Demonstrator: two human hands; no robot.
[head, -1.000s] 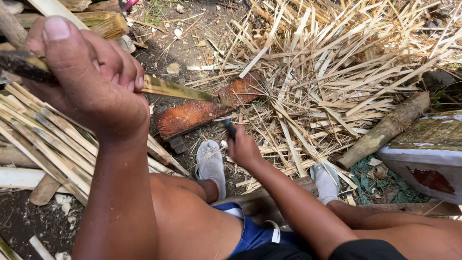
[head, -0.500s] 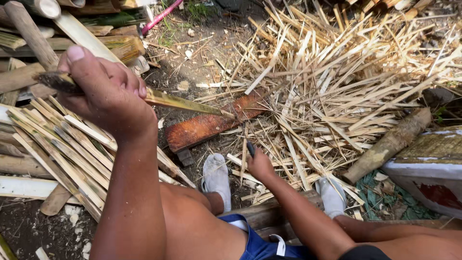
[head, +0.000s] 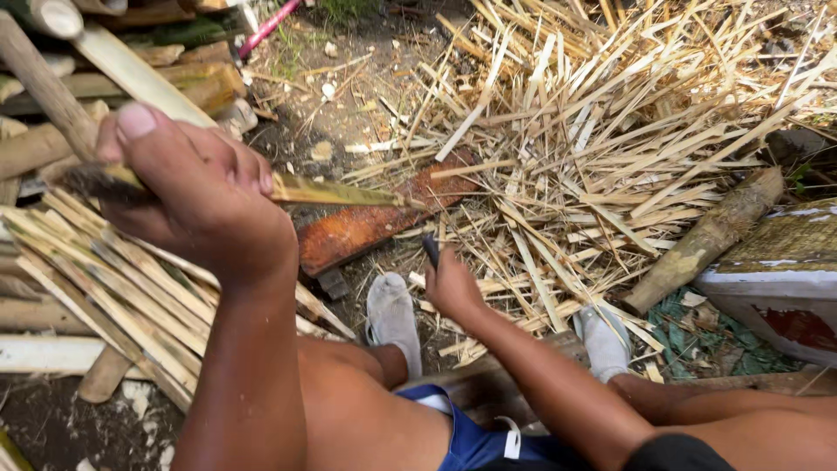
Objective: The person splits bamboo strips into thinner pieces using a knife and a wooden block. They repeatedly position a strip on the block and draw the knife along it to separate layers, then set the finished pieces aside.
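Note:
My left hand (head: 196,196) is raised close to the camera and grips a long split bamboo strip (head: 336,190), which points right and down toward the ground. My right hand (head: 453,283) is low, between my feet, closed around a dark handle (head: 431,250) of a tool whose blade I cannot make out. The strip's far end reaches just above a reddish-brown flat wooden board (head: 366,228) lying on the dirt. My two feet in grey shoes (head: 392,318) rest on the ground beside the right hand.
A big heap of pale bamboo splinters (head: 610,131) covers the ground at right. A bundle of split strips (head: 96,279) lies at left, with round bamboo poles (head: 44,83) behind. A short log (head: 711,235) and a white-edged box (head: 776,279) sit at right.
My left hand with the strip has lowered and drawn away from the camera. My right hand has slid down and right along the ground, away from the board.

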